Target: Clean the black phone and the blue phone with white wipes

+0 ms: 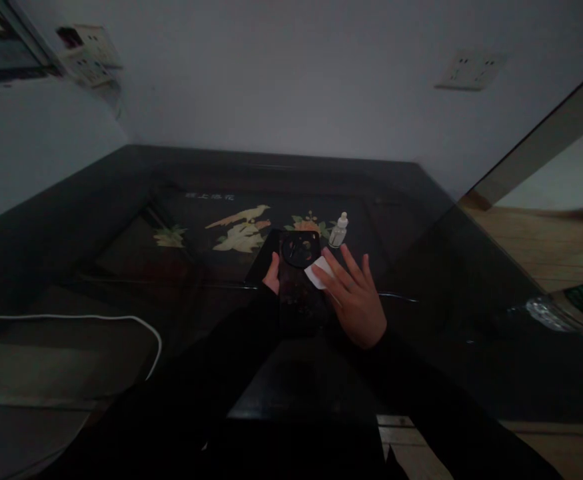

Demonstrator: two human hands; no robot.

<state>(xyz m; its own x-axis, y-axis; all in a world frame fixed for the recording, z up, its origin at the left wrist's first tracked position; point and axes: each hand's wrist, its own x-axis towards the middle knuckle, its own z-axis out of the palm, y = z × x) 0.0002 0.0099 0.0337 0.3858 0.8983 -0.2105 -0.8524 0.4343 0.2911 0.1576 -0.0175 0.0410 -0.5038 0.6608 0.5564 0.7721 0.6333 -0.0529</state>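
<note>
A dark smartphone [298, 293], its round camera ring facing up, lies or is held above the table in front of me. My left hand [272, 273] grips its left edge; only the thumb side shows. My right hand [356, 300] has its fingers stretched out, holding a small white wipe or pad [320, 272] against the phone's upper right part, below the camera ring. The right thumb is hidden. Just beyond the right fingertips stands a small bottle with a white dropper-style cap [338, 231].
The glossy black table [411, 220] carries a bird-and-flower picture [241, 230]. A white cable [121, 317] curves at the left. A clear bottle with a green label [554, 313] lies at the right edge. The wall behind holds sockets [471, 69].
</note>
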